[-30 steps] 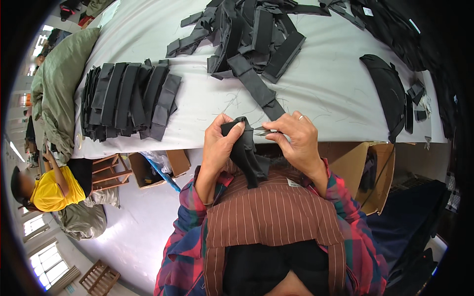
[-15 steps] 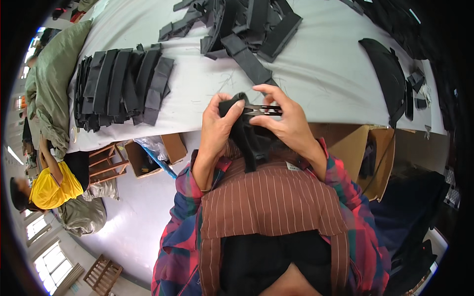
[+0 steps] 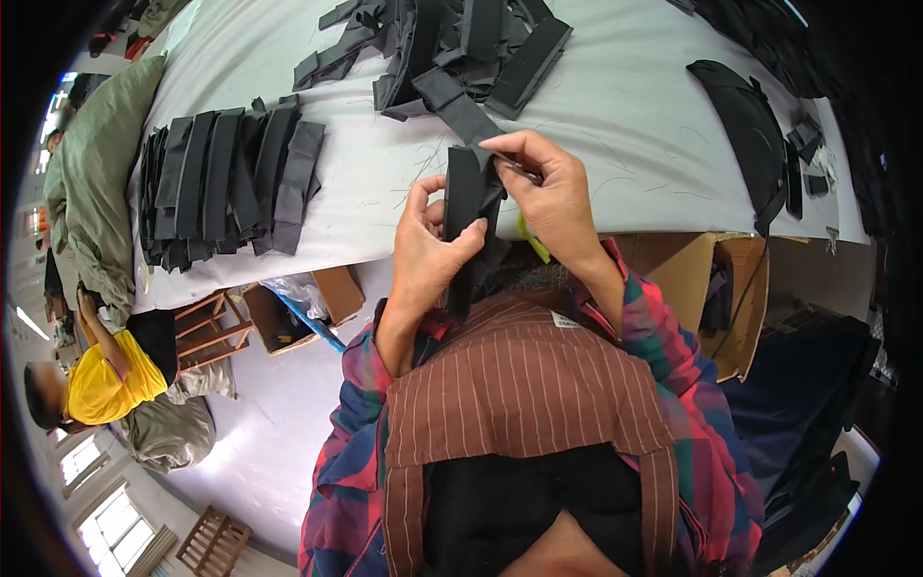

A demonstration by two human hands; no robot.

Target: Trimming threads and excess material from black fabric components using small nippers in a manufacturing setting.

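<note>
A black fabric strip [image 3: 465,192] stands upright between my hands at the table's near edge, its lower end hanging toward my apron. My left hand [image 3: 423,248] is closed round its lower part, thumb in front. At the strip's top, my right hand [image 3: 556,197] pinches the fabric between thumb and forefinger. Dark thread snips [image 3: 520,172] lie within that same hand, mostly hidden by the fingers. Under the right hand shows a yellow-green strip [image 3: 532,238], its kind unclear.
A loose heap of black fabric strips [image 3: 471,53] lies ahead on the white-covered table [image 3: 365,154]; an overlapping row of strips [image 3: 226,178] is at left. A curved black piece [image 3: 745,144] lies at right. Cardboard boxes [image 3: 735,308] stand below. A person in yellow [image 3: 115,380] is at far left.
The strip has been straightened upright. My right hand has shifted up to its top end, and the snips have tucked back into the palm. The yellow-green strip has come into view.
</note>
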